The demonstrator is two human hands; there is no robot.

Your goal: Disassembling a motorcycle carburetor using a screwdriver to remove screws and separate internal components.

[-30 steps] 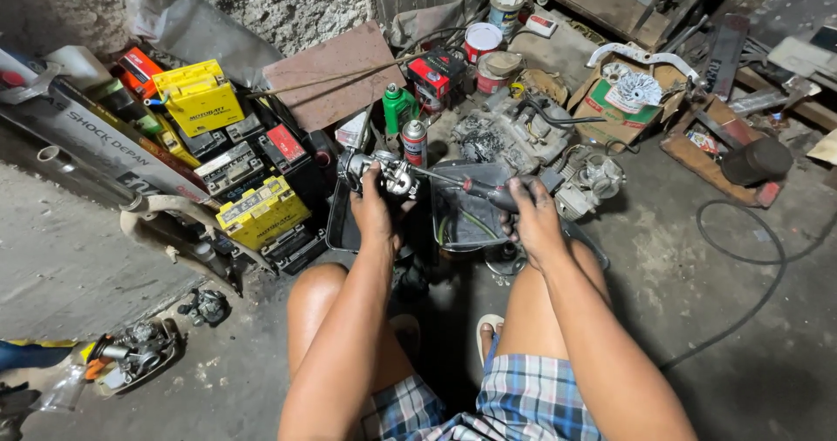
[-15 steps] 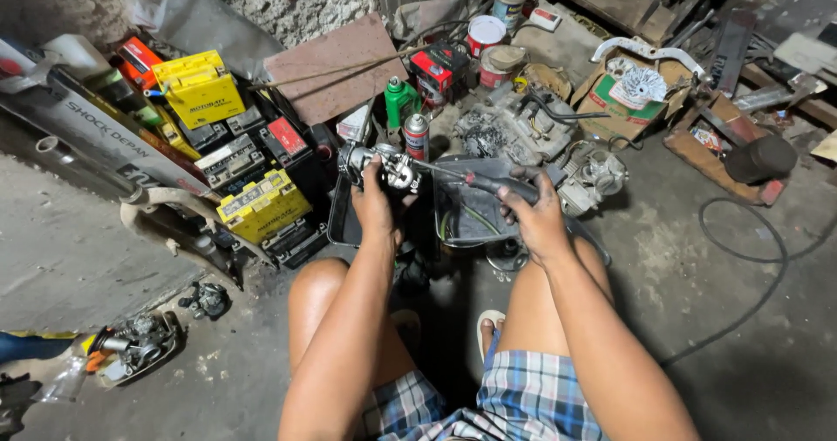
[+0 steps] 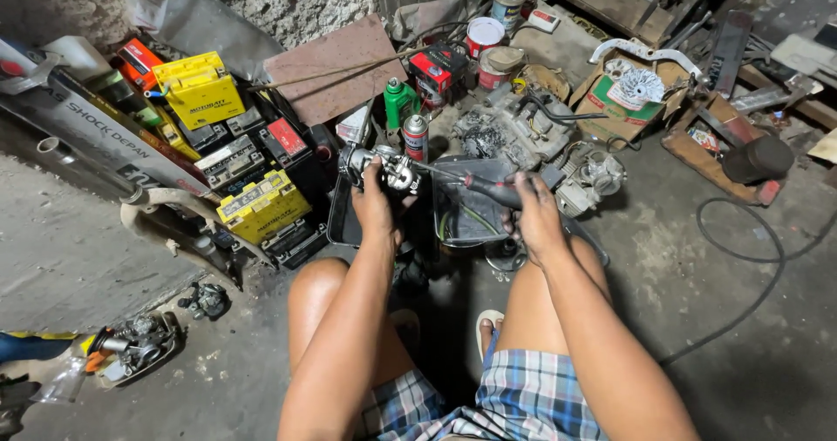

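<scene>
Several loose items lie at the far left of the concrete floor [image 3: 78, 258]: a small carburetor [image 3: 132, 345] beside a clear plastic bag, and a smaller metal part [image 3: 205, 300] a little nearer the knees. Above these, a long grey shock-absorber box [image 3: 105, 140] leans across a stack of batteries [image 3: 235, 162], some yellow-cased, some black, one with a red top. A brown board [image 3: 336, 66] leans against the rough wall behind them.

Moving to centre, the left hand [image 3: 375, 206] is clenched around a metal carburetor [image 3: 384, 166], holding it up just above the left edge of a dark tray [image 3: 458, 214] on the floor. A green bottle [image 3: 399, 101] and a red-capped spray can [image 3: 416, 136] stand just behind the carburetor. The right hand [image 3: 532, 214] grips the dark handle of a screwdriver [image 3: 475, 184]; its shaft runs leftward and its tip meets the carburetor body. Both hands sit over the tray, between the raised bare knees, with checked shorts below.

Behind the right hand lies a grey engine block [image 3: 514, 132] with a further engine part [image 3: 597, 175] just beside it. Paint tins [image 3: 486, 36] stand near the wall. To the right, a cardboard box [image 3: 628, 101] holds a crumpled foil-like piece, next to a wooden tray [image 3: 724, 149] with a dark cylinder. A black cable [image 3: 758, 258] loops across the floor at far right.
</scene>
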